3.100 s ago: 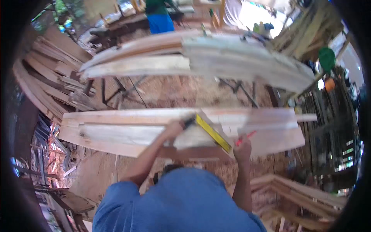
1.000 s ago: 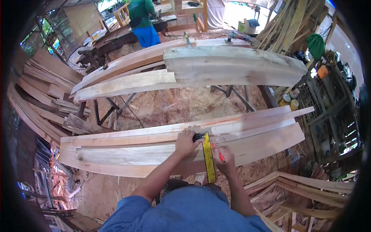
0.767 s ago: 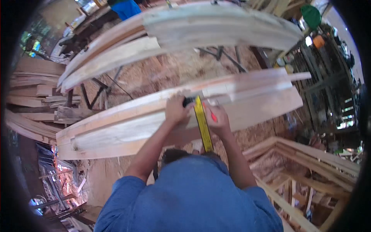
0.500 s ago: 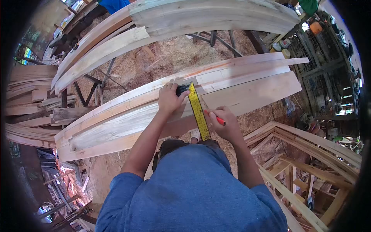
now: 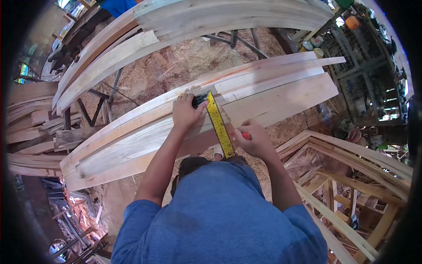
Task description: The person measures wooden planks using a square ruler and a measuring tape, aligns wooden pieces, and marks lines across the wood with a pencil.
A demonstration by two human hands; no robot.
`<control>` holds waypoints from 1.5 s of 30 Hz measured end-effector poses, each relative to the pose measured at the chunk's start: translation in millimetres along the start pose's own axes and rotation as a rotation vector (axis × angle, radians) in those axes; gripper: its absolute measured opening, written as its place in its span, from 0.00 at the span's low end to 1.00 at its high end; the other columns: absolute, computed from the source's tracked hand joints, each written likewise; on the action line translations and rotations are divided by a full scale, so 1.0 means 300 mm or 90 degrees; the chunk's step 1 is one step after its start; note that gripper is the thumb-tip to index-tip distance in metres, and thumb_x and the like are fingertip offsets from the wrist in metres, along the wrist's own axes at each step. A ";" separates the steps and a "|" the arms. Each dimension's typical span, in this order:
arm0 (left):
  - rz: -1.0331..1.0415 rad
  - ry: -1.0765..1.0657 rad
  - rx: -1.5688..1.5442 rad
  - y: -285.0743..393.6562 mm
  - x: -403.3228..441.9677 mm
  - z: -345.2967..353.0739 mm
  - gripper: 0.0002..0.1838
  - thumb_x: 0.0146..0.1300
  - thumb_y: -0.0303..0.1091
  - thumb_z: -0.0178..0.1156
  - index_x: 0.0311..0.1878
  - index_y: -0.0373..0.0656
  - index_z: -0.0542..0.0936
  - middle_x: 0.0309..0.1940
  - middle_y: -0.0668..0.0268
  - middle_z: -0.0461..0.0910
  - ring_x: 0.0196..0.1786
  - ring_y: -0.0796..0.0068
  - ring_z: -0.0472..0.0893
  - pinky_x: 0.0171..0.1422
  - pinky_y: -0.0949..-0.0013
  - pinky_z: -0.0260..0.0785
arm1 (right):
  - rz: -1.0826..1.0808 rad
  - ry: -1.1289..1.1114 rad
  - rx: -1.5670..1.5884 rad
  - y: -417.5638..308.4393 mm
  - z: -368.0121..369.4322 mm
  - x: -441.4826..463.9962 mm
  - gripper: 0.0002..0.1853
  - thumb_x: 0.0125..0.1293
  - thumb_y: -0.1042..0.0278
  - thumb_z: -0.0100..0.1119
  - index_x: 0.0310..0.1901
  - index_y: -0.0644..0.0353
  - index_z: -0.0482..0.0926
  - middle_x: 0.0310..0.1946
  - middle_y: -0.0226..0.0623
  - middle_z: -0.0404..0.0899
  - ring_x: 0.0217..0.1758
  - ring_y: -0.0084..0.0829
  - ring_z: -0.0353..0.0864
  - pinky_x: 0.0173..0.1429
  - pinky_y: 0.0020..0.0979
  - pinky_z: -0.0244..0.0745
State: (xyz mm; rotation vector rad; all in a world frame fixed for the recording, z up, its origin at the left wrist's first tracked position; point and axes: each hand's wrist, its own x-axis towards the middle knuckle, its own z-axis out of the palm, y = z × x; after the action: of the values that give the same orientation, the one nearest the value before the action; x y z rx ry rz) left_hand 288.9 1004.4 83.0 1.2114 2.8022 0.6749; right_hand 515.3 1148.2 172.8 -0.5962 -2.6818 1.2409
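At frame centre I see the yellow square (image 5: 220, 125), its long axis slanting down and rightward across the boards (image 5: 281, 99); the left hand (image 5: 184, 111) clasps its black handle (image 5: 200, 100); the right hand (image 5: 255, 140), pinching a red pencil (image 5: 247, 136), is nearer its lower end.

your left hand (image 5: 185, 112) has the square by its black handle (image 5: 200, 100) | yellow blade (image 5: 220, 125) runs across the boards (image 5: 281, 99), past the near edge | your right hand (image 5: 257, 143) has a red pencil or pen (image 5: 247, 136) just beside it | curved planks (image 5: 228, 22) up top, sawdusty floor (image 5: 176, 70) between
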 end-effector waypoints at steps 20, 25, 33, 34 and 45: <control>-0.024 -0.010 -0.016 -0.001 -0.004 0.010 0.29 0.59 0.62 0.66 0.41 0.40 0.82 0.43 0.54 0.80 0.50 0.51 0.79 0.56 0.50 0.70 | 0.111 -0.069 0.008 0.019 -0.013 -0.028 0.12 0.71 0.64 0.57 0.49 0.56 0.87 0.33 0.50 0.85 0.37 0.54 0.84 0.44 0.42 0.78; -0.022 -0.017 -0.030 -0.013 -0.007 0.020 0.30 0.58 0.62 0.67 0.41 0.39 0.82 0.43 0.52 0.81 0.50 0.50 0.79 0.56 0.50 0.71 | 0.055 0.198 0.171 0.029 0.090 0.199 0.15 0.73 0.58 0.56 0.48 0.57 0.87 0.34 0.52 0.84 0.39 0.53 0.84 0.44 0.41 0.78; -0.019 0.022 -0.040 0.000 -0.013 0.017 0.31 0.58 0.61 0.69 0.43 0.38 0.83 0.43 0.52 0.82 0.47 0.48 0.80 0.53 0.50 0.74 | -0.057 0.114 0.049 0.079 0.125 0.119 0.15 0.72 0.55 0.55 0.44 0.57 0.85 0.32 0.54 0.83 0.40 0.56 0.82 0.47 0.50 0.76; -0.026 0.012 -0.037 0.007 -0.015 0.008 0.31 0.58 0.62 0.68 0.43 0.38 0.83 0.43 0.52 0.82 0.47 0.48 0.80 0.53 0.50 0.74 | -0.028 0.088 0.015 0.057 0.098 0.057 0.16 0.71 0.54 0.56 0.40 0.57 0.85 0.31 0.54 0.83 0.40 0.57 0.82 0.48 0.53 0.76; -0.014 -0.005 -0.029 -0.007 -0.021 0.013 0.34 0.62 0.65 0.63 0.45 0.36 0.81 0.46 0.49 0.82 0.50 0.46 0.79 0.54 0.50 0.75 | -0.015 0.204 0.194 0.073 0.155 0.241 0.14 0.72 0.56 0.57 0.44 0.56 0.86 0.31 0.54 0.82 0.39 0.56 0.83 0.43 0.49 0.76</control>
State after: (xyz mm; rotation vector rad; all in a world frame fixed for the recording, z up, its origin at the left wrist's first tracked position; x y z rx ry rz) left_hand 292.6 1000.1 77.6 1.1707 2.7735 0.7253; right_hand 443.1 1157.2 122.2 -0.6526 -2.1815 1.3783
